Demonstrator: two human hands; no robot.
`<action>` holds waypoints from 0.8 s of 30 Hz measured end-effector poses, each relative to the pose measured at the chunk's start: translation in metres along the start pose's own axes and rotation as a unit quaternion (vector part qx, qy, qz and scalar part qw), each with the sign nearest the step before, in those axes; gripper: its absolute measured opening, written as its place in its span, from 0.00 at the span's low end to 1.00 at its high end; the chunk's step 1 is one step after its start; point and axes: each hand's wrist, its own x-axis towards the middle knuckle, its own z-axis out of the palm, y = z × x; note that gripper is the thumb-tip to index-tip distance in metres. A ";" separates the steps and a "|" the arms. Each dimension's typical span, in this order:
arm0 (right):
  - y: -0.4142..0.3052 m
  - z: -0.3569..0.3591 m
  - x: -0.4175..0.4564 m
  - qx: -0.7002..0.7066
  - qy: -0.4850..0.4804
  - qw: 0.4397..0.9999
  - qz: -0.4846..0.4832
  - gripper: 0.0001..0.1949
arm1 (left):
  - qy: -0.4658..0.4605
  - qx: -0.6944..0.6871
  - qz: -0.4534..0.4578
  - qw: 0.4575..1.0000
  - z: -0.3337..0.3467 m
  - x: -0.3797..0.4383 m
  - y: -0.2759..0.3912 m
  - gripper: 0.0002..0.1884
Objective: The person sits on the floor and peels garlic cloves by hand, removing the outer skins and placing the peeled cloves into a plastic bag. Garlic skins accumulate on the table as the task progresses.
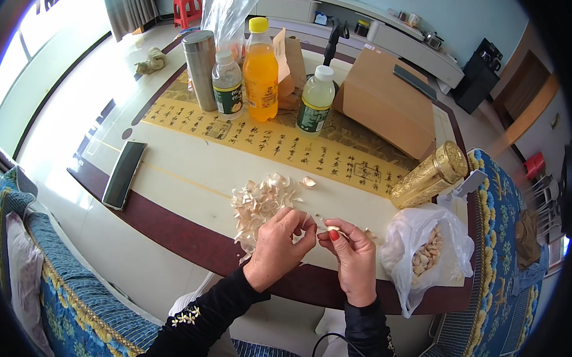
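A garlic clove (332, 228) is pinched between the thumb and fingers of my right hand (356, 263), over the table's near edge. My left hand (280, 245) is right beside it, thumb and forefinger tips drawn together; whether a shred of skin is between them is too small to tell. Papery garlic skins (261, 201) lie heaped beyond my left hand, partly hidden by it. One loose piece of garlic (309, 181) rests just past the heap. To the right, a white plastic bag (398, 236) stands open with many garlic cloves (426, 256) inside.
A smartphone (124, 175) lies at the left. Across the table stand a steel flask (200, 69), an orange drink bottle (261, 81), two green-labelled bottles (227, 87) (315, 103) and a cardboard box (385, 99). A gold canister (429, 175) stands behind the bag. Patterned sofas (90, 270) flank the table.
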 end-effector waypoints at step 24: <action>0.002 -0.007 0.002 0.052 -0.019 0.998 0.041 0.09 | -0.088 -0.083 -0.012 0.993 -0.008 0.003 0.004 0.07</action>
